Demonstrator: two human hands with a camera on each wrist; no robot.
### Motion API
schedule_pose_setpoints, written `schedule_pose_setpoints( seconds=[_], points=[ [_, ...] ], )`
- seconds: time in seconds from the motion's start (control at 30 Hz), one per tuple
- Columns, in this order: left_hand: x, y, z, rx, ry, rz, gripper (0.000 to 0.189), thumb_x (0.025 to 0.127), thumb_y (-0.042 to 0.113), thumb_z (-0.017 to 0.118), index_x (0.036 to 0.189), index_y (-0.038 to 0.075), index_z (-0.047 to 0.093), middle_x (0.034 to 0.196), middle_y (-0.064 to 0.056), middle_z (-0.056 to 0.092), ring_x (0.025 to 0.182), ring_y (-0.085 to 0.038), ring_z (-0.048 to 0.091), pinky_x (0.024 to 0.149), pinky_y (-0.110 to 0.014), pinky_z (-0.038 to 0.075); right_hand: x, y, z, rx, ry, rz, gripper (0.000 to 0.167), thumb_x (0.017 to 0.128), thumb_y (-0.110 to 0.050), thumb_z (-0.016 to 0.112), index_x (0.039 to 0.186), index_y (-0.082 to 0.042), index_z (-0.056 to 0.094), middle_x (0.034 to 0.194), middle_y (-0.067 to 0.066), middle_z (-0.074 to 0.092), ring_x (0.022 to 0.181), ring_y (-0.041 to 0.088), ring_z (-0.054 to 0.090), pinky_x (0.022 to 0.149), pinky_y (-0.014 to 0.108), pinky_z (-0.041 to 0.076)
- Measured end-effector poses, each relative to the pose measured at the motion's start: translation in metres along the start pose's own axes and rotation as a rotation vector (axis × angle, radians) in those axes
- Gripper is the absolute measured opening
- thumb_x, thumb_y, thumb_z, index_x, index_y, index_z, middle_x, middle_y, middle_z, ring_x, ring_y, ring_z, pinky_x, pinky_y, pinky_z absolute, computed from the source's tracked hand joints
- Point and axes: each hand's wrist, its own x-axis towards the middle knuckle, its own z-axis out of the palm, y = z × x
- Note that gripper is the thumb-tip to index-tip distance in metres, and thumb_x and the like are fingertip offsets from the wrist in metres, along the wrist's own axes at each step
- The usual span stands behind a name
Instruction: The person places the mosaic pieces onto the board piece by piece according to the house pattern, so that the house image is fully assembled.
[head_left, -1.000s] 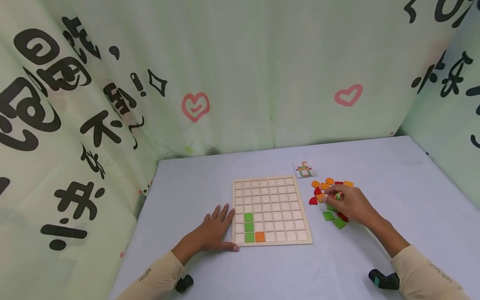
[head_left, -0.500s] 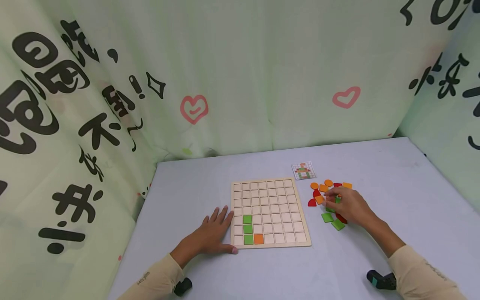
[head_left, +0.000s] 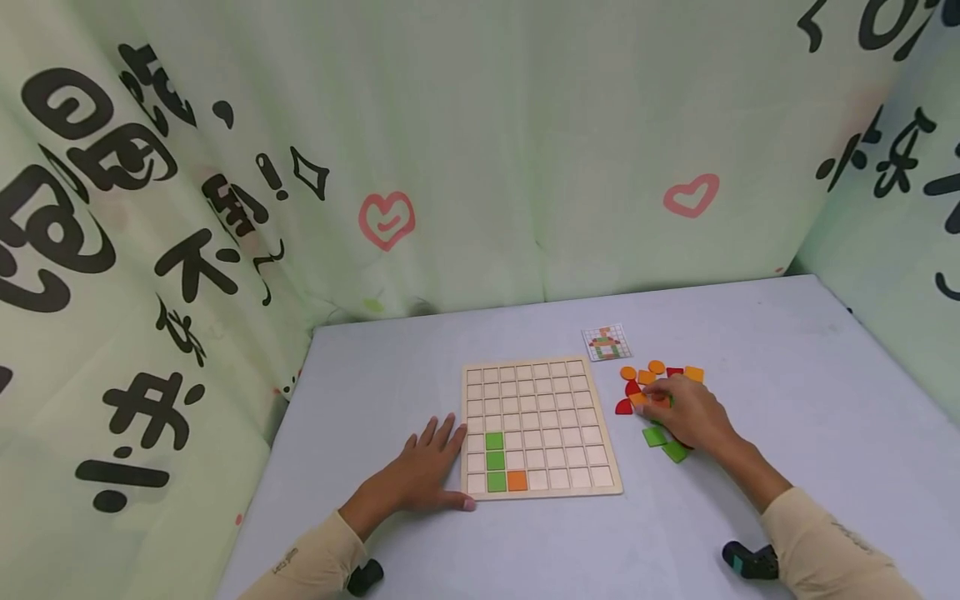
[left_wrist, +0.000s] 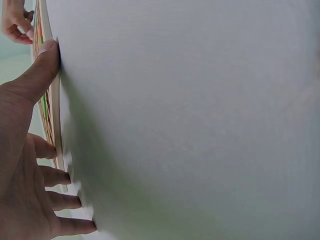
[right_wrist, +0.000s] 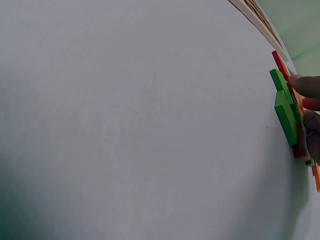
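My left hand [head_left: 423,467] lies with fingers spread at the left edge of a wooden grid board [head_left: 555,425], its thumb by the near corner. In the left wrist view, the thumb [left_wrist: 42,72] rests against the board's side. Three green squares [head_left: 495,461] stand in one column of the board, an orange square [head_left: 517,481] beside the lowest. Bent over a loose pile of coloured tiles is my right hand [head_left: 693,412], fingertips at an orange tile [head_left: 637,399]. The right wrist view shows a red-orange surface [right_wrist: 311,103] between thumb and fingers; whether they pinch it, I cannot tell.
A small pattern card [head_left: 607,342] lies behind the board's far right corner. Around the right hand are green tiles [head_left: 676,452], orange discs [head_left: 627,373] and red curved tiles [head_left: 624,407]. A patterned curtain [head_left: 525,167] hangs behind the white table [head_left: 375,375].
My right hand has shifted slightly left over the pile, its fingertips now at the orange tile near the red pieces. The left hand and the tiles on the board stay as they were.
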Motion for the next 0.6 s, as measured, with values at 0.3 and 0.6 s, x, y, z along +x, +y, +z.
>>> schedule_pose_setpoints(
  seconds=[0.3,0.6],
  points=[
    [0.0004,-0.0003,0.0006,-0.001,0.001,0.002,0.117,0.077,0.078,0.064,0.161,0.011,0.018,0.169,-0.015,0.013,0.154,-0.042,0.012,0.116,-0.064,0.026,0.002,-0.0046,0.0005,-0.006,0.0,0.033,0.043,0.086,-0.023,0.079,0.118,0.004,0.07,0.104,0.02,0.069,0.094,0.031,0.059,0.061,0.027,0.046],
    [-0.0022,-0.001,0.0005,-0.013,0.014,0.007,0.117,0.077,0.076,0.066,0.161,0.01,0.019,0.169,-0.016,0.014,0.154,-0.043,0.013,0.116,-0.065,0.026,0.0017,-0.0077,0.0027,0.023,0.002,0.033,0.042,0.086,-0.02,0.079,0.12,0.003,0.068,0.11,0.022,0.068,0.097,0.032,0.059,0.068,0.03,0.048]
  ],
)
